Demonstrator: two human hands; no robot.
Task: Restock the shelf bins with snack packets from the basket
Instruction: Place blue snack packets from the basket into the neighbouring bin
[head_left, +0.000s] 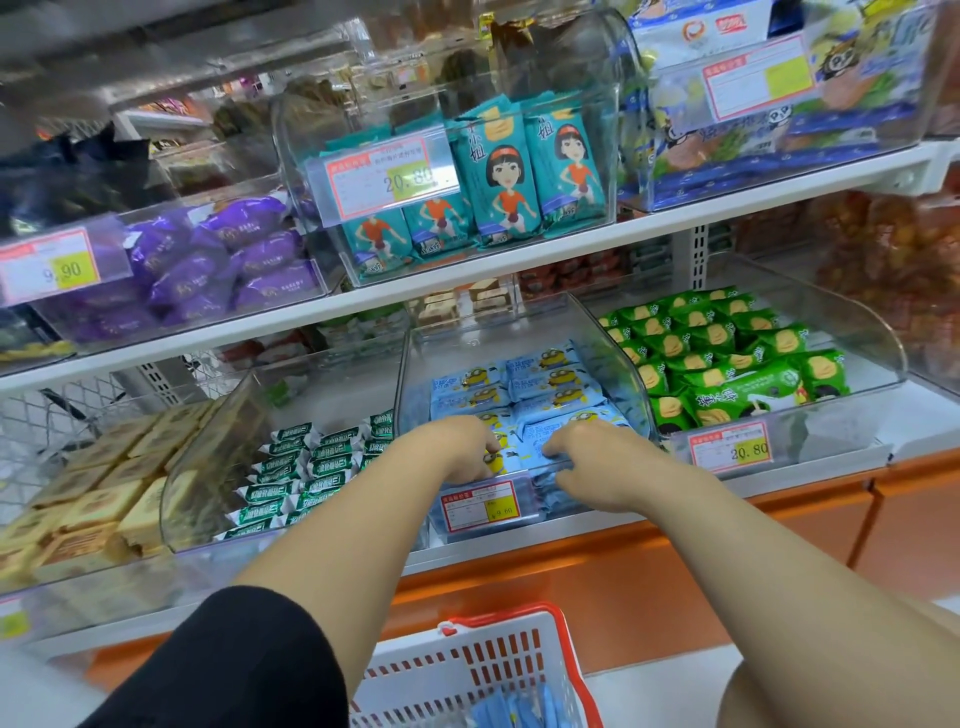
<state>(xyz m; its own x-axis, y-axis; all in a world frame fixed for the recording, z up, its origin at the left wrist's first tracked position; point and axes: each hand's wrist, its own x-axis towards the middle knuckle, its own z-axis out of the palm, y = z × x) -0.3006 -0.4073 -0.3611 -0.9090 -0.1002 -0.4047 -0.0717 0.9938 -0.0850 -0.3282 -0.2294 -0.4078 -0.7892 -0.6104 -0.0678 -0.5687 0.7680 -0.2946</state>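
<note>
Head view: nearest, at the bottom edge, is one white basket (498, 654) with a red rim. About three spare packets (519, 709) lie in it, cut off by the frame.

Beyond it, two bare forearms reach into the near end of one clear bin (618, 364) on the lower shelf. The left hand (462, 452) has its fingers curled down over the blue packets (524, 387) at the bin's front. Whether it grips one I cannot tell. The right hand (592, 462), just beside it, pinches the edge of a front packet between thumb and bent fingers. Roughly ten blue packets show in overlapping rows, running from under the fingertips to the far end of the bin. One tag (480, 505) hangs on the bin's front, below the hands.

Four bins show on this shelf. Left of the blue one are green-white packets (291, 467), and farther left are tan packets (104, 493). To the right are green packets (717, 364), too many to count.

On the far upper shelf are three bins. They hold purple packets (234, 260) on the left, at least four teal packets (498, 171) in the middle, and blue bags (779, 124) on the right.
</note>
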